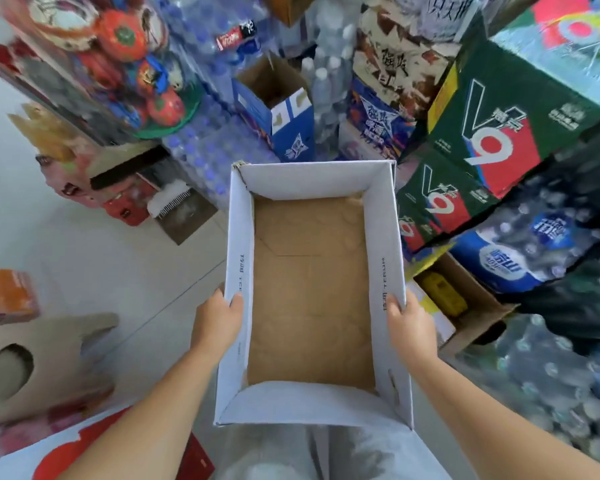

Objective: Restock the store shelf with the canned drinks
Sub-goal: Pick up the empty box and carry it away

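I hold an open cardboard box [383, 237] in front of me, white on its inner walls and brown on its floor. Nothing lies inside it. My left hand [219, 318] grips the left wall near the rim, thumb inside. My right hand [409, 320] grips the right wall the same way. No loose cans show in this view.
Stacked green drink cartons [499, 126] and shrink-wrapped packs of bottled water [541, 247] fill the right side. An open blue carton [284, 109] stands ahead among more bottle packs. An open brown box with something yellow inside [465, 299] sits right of my hands. Pale floor tiles [84, 254] lie to the left.
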Available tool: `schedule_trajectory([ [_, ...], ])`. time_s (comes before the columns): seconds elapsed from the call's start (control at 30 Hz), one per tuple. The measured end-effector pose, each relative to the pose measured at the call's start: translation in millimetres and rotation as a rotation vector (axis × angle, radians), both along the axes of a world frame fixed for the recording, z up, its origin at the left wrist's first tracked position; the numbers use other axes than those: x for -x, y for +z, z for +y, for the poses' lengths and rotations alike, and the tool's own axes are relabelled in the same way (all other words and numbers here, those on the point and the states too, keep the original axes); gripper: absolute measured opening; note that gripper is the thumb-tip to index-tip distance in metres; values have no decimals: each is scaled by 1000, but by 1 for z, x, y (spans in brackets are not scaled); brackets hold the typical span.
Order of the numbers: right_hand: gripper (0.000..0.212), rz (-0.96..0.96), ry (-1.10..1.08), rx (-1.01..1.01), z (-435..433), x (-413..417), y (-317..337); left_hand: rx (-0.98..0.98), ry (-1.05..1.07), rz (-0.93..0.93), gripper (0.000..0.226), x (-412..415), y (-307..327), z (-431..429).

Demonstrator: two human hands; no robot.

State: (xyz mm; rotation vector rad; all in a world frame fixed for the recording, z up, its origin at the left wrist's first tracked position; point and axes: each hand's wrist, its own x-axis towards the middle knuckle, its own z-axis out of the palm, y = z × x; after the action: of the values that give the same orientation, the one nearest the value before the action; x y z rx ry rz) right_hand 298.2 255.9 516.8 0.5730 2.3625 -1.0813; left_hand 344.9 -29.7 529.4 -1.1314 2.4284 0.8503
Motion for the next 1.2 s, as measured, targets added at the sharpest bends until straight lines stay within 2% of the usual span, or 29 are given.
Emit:
schedule_trajectory([
  [0.17,25,-43,-216,-31,-35,48,-35,-68,-189,-19,32,105,-37,-40],
  [0.37,33,-89,-539,-39,-70,75,-93,-142,-478,-130,32,208,-114,-64],
  [0.53,35,-190,-739,-83,-81,72,-163,-150,-645,-162,31,253,-189,-56],
  [0.67,34,-256,-816,-92,-83,71,-235,-110,-762,-208,35,271,-266,-47],
  [0.93,37,-247,-773,-107,-85,80,-395,-199,-653,-161,43,277,-434,-41],
  [1.07,37,-246,-785,-98,-76,88,-459,-174,-626,-154,30,284,-496,-30],
  [1.2,37,-281,-831,-105,-65,95,-512,-155,-621,-159,38,294,-548,-17],
])
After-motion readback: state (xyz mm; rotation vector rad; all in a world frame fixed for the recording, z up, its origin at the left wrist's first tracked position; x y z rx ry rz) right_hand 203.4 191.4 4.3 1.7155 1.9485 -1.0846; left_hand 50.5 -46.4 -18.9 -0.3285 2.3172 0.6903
